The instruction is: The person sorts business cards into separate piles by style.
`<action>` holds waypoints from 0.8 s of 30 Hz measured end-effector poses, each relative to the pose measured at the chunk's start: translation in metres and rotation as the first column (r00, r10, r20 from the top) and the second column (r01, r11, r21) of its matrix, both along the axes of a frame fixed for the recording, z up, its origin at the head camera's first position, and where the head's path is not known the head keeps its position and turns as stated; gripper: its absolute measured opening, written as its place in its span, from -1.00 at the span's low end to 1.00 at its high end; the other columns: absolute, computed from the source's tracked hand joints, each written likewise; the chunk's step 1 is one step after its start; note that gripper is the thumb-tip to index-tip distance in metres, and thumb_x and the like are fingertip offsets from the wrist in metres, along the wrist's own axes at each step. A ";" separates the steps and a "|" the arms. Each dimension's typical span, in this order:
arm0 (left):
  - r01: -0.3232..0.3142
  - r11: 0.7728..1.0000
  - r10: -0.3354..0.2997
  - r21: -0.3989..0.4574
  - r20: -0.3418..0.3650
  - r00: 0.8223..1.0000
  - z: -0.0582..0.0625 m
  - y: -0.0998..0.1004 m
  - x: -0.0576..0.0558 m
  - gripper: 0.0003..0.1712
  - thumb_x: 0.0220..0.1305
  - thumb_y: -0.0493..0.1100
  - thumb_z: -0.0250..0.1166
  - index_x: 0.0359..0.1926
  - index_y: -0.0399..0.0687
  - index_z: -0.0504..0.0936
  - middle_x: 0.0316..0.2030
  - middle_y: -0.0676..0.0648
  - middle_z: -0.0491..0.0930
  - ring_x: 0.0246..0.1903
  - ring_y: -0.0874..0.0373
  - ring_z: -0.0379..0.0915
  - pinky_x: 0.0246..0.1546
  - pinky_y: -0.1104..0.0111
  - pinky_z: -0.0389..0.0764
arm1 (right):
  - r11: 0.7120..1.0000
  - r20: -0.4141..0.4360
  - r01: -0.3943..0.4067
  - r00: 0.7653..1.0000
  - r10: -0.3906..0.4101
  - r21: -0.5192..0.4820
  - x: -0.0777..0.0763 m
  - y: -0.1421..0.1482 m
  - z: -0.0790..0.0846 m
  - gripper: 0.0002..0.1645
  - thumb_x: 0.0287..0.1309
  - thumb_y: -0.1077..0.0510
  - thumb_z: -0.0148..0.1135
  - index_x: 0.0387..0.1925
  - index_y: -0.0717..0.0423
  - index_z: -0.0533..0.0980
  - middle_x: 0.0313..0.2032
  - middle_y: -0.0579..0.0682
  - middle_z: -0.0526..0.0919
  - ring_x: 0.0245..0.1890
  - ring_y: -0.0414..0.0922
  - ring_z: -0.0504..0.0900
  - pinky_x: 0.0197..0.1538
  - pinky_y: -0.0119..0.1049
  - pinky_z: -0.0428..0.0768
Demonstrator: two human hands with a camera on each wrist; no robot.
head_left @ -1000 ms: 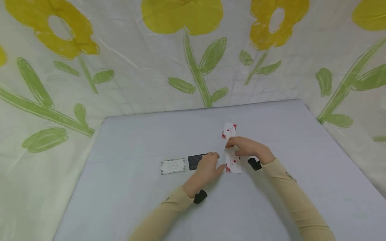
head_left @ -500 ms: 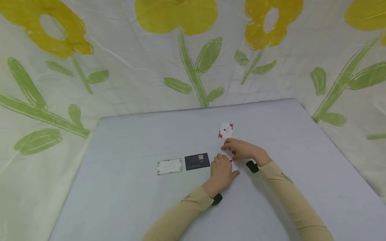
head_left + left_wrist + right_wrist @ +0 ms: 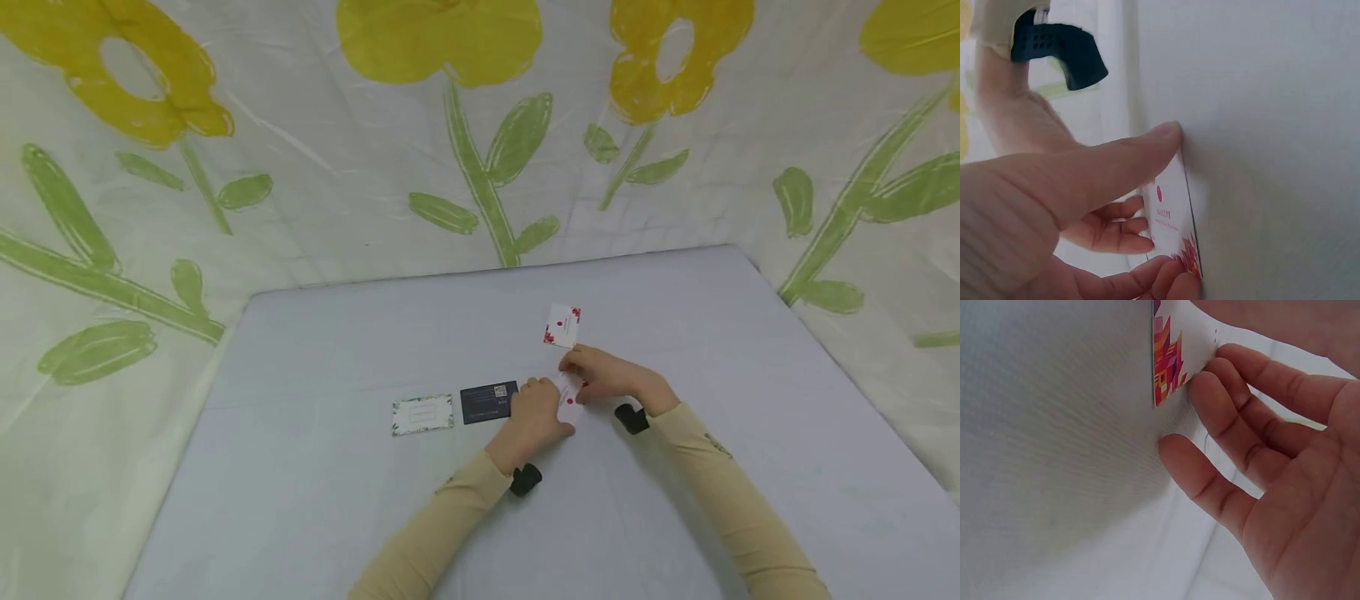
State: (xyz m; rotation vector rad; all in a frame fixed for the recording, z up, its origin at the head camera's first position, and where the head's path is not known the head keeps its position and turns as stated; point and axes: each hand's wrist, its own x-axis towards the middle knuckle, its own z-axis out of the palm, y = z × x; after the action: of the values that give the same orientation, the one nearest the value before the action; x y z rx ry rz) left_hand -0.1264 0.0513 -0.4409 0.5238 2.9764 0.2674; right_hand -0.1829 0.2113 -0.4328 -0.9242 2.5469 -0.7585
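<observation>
A white business card with red corner patterns (image 3: 570,402) lies slanted on the table between both hands. My left hand (image 3: 536,408) holds it from the left, with thumb and fingers at its edges; the left wrist view shows the thumb (image 3: 1147,147) at one end and bent fingertips at the other. My right hand (image 3: 607,371) holds its far right part with bent thumb and fingers; in the right wrist view, fingers (image 3: 1210,403) meet the card's edge. Part of the card is hidden. Just beyond lies a matching white-and-red card (image 3: 562,323).
Left of the hands are a dark business card with a printed square code (image 3: 483,403) and a white card with a leafy border (image 3: 422,415). The grey-white table (image 3: 315,500) ends at the back against a flower-patterned cloth (image 3: 360,192).
My left hand has moved right from the dark card to the white-and-red card, then slightly back left. That card has turned from nearly straight to slanted. My right hand stays nearly in place.
</observation>
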 end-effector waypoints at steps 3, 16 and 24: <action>-0.007 0.998 0.004 0.055 0.070 0.998 0.002 -0.003 -0.004 -0.33 -0.32 0.16 0.45 -0.33 -0.25 0.43 -0.50 -0.09 0.38 -0.48 0.07 0.37 -0.48 0.29 0.37 | 0.999 0.054 0.048 0.997 -0.047 -0.017 0.001 0.002 -0.001 -0.53 -0.19 0.34 0.32 -0.14 0.28 0.39 -0.26 0.04 0.44 -0.24 -0.06 0.38 -0.15 -0.22 0.39; -0.014 0.971 -0.024 0.239 0.154 0.988 0.002 -0.008 -0.011 -0.38 -0.26 -0.05 0.46 -0.23 -0.21 0.32 -0.42 -0.08 0.35 -0.43 0.10 0.29 -0.46 0.33 0.36 | 0.980 0.060 0.149 0.988 -0.143 -0.128 0.000 0.016 -0.007 -0.61 -0.23 0.32 0.34 -0.32 0.18 0.35 -0.37 0.00 0.43 -0.32 -0.10 0.39 -0.27 -0.28 0.42; -0.004 0.808 -0.079 0.588 0.115 0.990 0.004 -0.024 -0.031 -0.81 0.13 -0.34 0.15 -0.20 -0.20 0.40 -0.41 -0.06 0.41 -0.42 0.18 0.26 -0.43 0.45 0.32 | 0.909 0.079 0.295 0.955 -0.285 -0.293 -0.002 0.026 -0.010 -0.77 -0.06 0.21 0.29 -0.39 0.18 0.39 -0.50 0.00 0.45 -0.48 -0.13 0.39 -0.43 -0.36 0.40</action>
State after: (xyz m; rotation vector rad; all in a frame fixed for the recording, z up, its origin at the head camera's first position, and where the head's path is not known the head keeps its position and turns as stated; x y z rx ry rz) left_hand -0.1578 0.0269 -0.4368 0.5846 2.7007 1.1964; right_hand -0.1851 0.2371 -0.4425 -0.6093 2.6148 -1.2693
